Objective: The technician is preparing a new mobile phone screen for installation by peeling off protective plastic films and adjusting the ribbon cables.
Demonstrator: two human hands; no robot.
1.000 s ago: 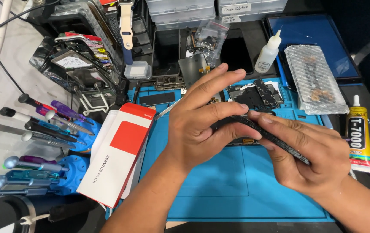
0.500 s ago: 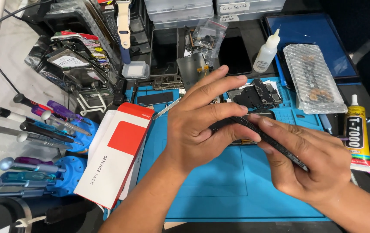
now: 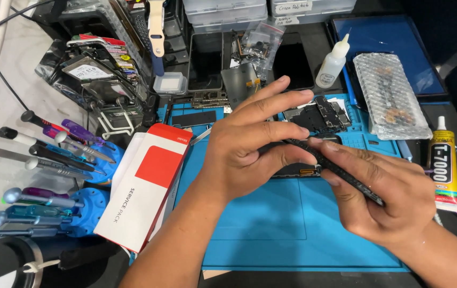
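While the left hand (image 3: 244, 154) curls its fingers (image 3: 271, 130) over the near end of a thin black phone frame (image 3: 335, 168), the right hand (image 3: 383, 197) pinches the far end between thumb and fingertips (image 3: 340, 154), holding it edge-up just above the blue mat (image 3: 255, 224). Both grips are narrow and closed on the frame. Uneven pressure could flex or crack so slim a part, I judge. A slip could drop it onto the circuit board (image 3: 319, 113) behind, or knock the glue tube (image 3: 444, 165) beside the right wrist.
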